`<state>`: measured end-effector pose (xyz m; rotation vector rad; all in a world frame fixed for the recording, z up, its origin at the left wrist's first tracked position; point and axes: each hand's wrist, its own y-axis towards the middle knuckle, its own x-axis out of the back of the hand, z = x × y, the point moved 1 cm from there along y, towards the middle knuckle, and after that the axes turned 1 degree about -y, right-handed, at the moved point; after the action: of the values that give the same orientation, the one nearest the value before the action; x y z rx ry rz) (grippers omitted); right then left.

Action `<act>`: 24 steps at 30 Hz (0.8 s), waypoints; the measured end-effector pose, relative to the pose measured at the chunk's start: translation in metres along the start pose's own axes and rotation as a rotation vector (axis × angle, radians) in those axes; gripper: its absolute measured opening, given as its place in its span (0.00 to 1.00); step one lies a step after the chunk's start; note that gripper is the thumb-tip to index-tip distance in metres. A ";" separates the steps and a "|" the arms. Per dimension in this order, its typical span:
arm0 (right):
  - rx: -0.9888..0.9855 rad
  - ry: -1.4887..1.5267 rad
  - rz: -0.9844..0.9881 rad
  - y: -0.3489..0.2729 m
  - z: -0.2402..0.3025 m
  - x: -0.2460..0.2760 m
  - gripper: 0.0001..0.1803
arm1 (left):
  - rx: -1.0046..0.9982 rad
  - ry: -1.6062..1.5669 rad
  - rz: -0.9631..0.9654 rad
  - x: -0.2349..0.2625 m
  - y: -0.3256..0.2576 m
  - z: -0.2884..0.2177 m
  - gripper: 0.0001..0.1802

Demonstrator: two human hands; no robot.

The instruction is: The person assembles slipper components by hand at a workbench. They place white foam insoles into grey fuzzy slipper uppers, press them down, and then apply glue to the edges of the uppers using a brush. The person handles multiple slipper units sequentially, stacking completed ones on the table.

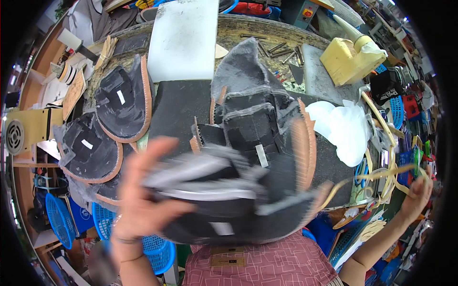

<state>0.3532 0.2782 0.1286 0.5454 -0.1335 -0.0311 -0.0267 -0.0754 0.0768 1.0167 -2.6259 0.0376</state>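
Left hand point(143, 190) grips a blurred black shoe upper point(229, 190), fingers clamped on its near edge. Right hand point(417, 193), far out to the side, pinches a tan strip point(381, 174). Risk: strip snags the stacked uppers point(121, 102) beyond left hand.

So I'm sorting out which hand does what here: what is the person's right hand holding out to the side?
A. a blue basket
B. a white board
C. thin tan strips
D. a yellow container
C: the right hand is raised at the right edge, pinching thin tan strips that loop back toward the bench, while the left hand grips the black shoe piece.
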 end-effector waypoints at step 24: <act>-0.229 0.465 1.478 -0.133 0.049 -0.170 0.07 | 0.121 -0.019 0.391 -0.048 0.049 0.009 0.13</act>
<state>0.1791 0.1506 0.0814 0.1123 -0.0507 1.4924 -0.0281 -0.0088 0.0582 0.5249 -2.8272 0.2800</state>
